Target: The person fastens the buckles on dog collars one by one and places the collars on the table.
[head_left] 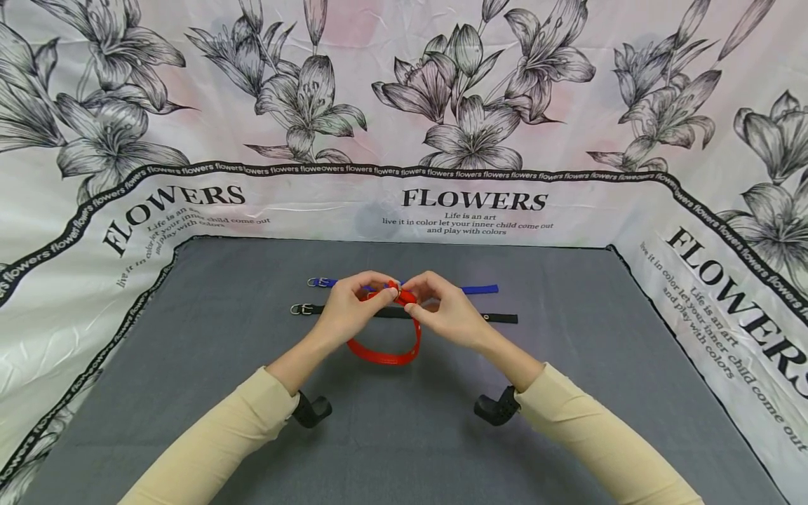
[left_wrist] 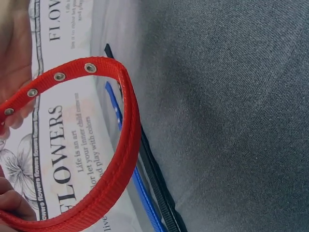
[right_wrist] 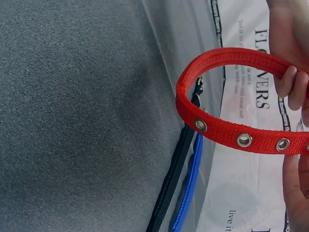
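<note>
Left grip, right grip both pinch one looped red collar; one black collar, one blue collar toward table's far edge.

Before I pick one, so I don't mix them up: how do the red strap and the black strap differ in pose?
The red strap is curved into a loop; the black strap lies nearly straight. The red strap is held by the left hand and right hand; the black strap rests on the grey cloth. Both are narrow with metal fittings.
</note>
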The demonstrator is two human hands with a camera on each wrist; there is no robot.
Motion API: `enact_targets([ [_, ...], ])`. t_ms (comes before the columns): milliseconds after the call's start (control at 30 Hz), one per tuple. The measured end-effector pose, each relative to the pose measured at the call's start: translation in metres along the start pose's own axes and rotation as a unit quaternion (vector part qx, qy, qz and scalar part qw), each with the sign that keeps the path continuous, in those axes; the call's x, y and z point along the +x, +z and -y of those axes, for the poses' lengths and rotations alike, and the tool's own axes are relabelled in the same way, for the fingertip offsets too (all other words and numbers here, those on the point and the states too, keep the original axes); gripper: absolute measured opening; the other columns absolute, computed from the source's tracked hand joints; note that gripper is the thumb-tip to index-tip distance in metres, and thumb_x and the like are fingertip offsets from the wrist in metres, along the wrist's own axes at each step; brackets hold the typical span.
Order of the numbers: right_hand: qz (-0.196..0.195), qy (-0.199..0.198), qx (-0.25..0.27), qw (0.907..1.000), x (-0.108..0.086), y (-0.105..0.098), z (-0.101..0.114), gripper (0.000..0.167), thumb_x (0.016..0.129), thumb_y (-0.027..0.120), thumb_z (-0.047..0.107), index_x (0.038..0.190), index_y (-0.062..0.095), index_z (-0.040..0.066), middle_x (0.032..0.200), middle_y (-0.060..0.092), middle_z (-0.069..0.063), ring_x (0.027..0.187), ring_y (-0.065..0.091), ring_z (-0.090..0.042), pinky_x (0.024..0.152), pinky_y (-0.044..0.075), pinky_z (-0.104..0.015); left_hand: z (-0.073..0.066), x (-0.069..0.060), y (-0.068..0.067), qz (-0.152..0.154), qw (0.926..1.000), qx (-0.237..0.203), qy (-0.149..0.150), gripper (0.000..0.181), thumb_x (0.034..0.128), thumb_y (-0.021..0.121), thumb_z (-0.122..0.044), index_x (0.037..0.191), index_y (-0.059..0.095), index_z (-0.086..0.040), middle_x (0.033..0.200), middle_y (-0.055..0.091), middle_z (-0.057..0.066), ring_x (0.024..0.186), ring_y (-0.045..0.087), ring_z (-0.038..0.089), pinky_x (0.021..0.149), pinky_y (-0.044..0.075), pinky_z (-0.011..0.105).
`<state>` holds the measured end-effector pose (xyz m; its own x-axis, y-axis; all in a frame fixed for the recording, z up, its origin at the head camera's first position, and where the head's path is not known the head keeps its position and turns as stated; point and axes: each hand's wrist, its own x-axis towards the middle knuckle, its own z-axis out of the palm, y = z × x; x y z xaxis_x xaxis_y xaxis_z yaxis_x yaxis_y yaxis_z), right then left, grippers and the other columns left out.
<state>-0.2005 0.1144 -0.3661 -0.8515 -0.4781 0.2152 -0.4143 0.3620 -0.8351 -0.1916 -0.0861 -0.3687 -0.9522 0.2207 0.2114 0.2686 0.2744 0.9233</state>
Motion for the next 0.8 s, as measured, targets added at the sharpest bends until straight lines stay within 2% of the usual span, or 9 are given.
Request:
enact_targets([
  [167,-0.008,0.009,-0.021,0.9997,0.0,0.002,0.0,0.023,0.088,0.063,0.017,0.109,0.056,0.016,0.095,0.061,0.001,0.084,0.058,-0.013,0.074,0.052,-0.03,-0.001,-0.001,0.0,-0.017,0.9998,0.013,0.004,0.017,0.0877,0.063,-0.031,0.102,0.067,-0.024,0.098,0.061,-0.005,0.072,0.056,0.018,0.06,0.048,0.032],
  [333,-0.017,0.008,-0.028,0.9994,0.001,0.001,0.0,0.019,0.088,0.063,0.017,0.107,0.057,0.014,0.093,0.061,0.001,0.085,0.057,-0.012,0.073,0.052,-0.029,0.001,0.0,-0.001,-0.017,0.9997,-0.018,0.003,0.021,0.0906,0.059,-0.029,0.107,0.065,-0.017,0.098,0.062,0.002,0.073,0.055,0.021,0.061,0.048,0.032],
  [600,-0.015,0.015,-0.035,0.9992,0.003,0.003,0.002,0.021,0.089,0.062,0.013,0.108,0.056,0.011,0.095,0.06,-0.004,0.084,0.059,-0.015,0.071,0.052,-0.027,-0.001,0.001,-0.002,-0.01,0.9975,-0.06,-0.036,0.024,0.0939,0.054,-0.024,0.112,0.059,-0.008,0.098,0.058,0.011,0.06,0.053,0.027,0.056,0.049,0.026],
  [667,-0.012,0.023,-0.035,0.9991,0.002,0.003,0.008,0.021,0.089,0.061,0.011,0.109,0.055,0.008,0.097,0.06,-0.007,0.084,0.06,-0.018,0.07,0.052,-0.028,-0.002,0.001,-0.002,-0.008,0.9966,-0.069,-0.043,0.024,0.0947,0.053,-0.021,0.113,0.057,-0.006,0.098,0.058,0.014,0.062,0.055,0.033,0.058,0.051,0.027],
  [800,-0.005,0.034,-0.034,0.9988,-0.001,0.0,0.03,0.021,0.089,0.059,0.006,0.109,0.053,0.002,0.099,0.059,-0.013,0.083,0.061,-0.025,0.066,0.051,-0.028,-0.003,0.001,-0.002,-0.023,0.9946,-0.09,-0.047,0.025,0.0955,0.051,-0.022,0.115,0.054,-0.006,0.097,0.057,0.012,0.065,0.056,0.031,0.061,0.053,0.029],
])
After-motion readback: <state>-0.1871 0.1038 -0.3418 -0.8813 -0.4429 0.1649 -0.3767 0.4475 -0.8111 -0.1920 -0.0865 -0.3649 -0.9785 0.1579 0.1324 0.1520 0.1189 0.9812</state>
